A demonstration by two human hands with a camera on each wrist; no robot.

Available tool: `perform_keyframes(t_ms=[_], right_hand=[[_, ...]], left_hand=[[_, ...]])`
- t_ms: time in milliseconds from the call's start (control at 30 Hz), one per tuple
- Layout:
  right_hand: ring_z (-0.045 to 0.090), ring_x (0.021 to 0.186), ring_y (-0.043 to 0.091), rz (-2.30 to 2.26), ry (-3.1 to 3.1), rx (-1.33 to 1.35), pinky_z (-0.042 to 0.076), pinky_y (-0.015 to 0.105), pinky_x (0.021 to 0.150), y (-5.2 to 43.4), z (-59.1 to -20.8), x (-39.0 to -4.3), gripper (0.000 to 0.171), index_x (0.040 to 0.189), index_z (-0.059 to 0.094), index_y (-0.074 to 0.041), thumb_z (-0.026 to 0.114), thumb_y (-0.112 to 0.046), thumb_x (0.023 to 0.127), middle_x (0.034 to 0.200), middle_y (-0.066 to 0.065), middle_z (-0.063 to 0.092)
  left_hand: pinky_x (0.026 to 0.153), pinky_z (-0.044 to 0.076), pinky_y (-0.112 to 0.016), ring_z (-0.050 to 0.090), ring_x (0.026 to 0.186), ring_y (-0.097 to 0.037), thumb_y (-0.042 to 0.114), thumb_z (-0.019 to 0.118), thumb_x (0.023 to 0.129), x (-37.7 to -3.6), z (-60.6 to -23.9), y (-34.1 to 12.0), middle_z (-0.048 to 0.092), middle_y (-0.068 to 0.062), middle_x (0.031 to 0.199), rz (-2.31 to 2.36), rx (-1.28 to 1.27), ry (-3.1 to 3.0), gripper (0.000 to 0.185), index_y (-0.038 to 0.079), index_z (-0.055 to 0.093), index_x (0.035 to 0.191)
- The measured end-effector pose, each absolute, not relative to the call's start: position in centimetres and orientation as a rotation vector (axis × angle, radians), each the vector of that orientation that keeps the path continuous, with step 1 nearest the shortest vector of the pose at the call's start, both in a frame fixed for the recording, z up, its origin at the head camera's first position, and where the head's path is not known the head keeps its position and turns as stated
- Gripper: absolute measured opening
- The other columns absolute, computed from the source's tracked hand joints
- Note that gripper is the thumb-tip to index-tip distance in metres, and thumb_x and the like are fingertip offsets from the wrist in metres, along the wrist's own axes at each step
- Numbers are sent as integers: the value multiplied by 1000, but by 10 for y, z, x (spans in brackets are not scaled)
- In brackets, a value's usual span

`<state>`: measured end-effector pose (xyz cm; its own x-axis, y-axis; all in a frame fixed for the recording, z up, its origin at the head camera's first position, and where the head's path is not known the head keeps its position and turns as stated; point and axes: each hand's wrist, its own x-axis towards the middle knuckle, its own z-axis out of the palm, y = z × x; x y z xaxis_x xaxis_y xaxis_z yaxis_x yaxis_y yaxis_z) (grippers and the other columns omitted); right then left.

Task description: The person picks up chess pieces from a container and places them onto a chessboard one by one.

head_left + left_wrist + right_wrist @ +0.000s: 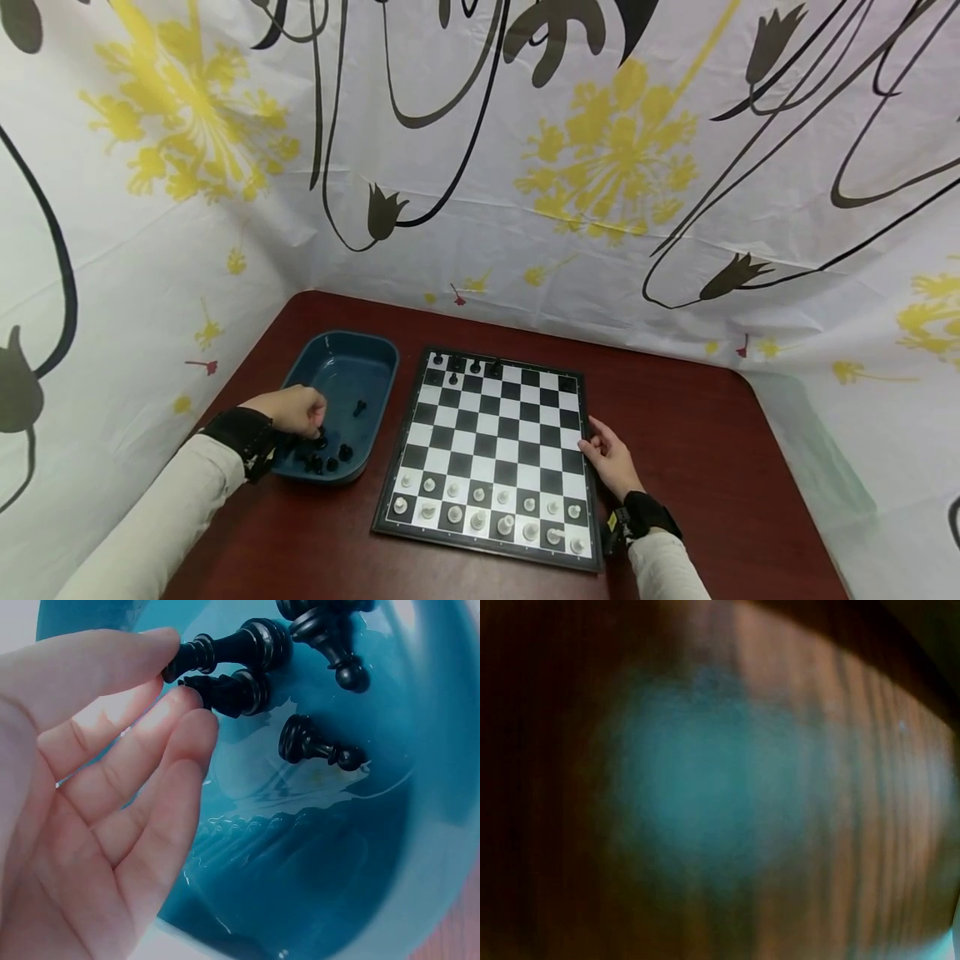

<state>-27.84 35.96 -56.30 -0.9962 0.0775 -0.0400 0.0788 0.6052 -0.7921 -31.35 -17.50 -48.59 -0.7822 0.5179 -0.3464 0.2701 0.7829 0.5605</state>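
Note:
My left hand (315, 427) reaches into a blue tray (352, 340) at the board's left. In the left wrist view, the thumb and forefinger of that hand (176, 675) pinch the head of a lying black chess piece (240, 645). A second black piece (232, 691) touches the forefinger's tip. More black pieces (315, 746) lie loose on the tray floor (337, 862). My right hand (592, 442) rests with relaxed fingers against the right edge of the chessboard (495, 433) and holds nothing. The right wrist view is only a blur of brown wood.
White pieces (487, 512) fill the two near rows of the board. A few black pieces (465, 364) stand on the far row. The dark red table (675, 433) is walled on three sides by flowered cloth (600, 167).

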Motion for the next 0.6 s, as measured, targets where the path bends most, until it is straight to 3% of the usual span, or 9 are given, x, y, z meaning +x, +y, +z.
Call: perform_keyframes(t_ms=[333,600], right_hand=[[42,62,10,-1392,2848,131,34,23,59,361,-566,-280,53,133,41,-3,61,-19,87,75,6,49],[41,60,9,-1405,2859,86,33,23,59,361,-566,-279,53,133,42,-3,61,-19,87,73,4,49]], left_hand=[[50,37,-24,43,52,-9,8,64,75,-321,-481,-183,46,5,58,639,627,2556,13,12,54,67],[51,37,-26,43,55,-11,8,61,79,-332,-456,-185,49,2,62,677,642,2620,10,10,55,72]])
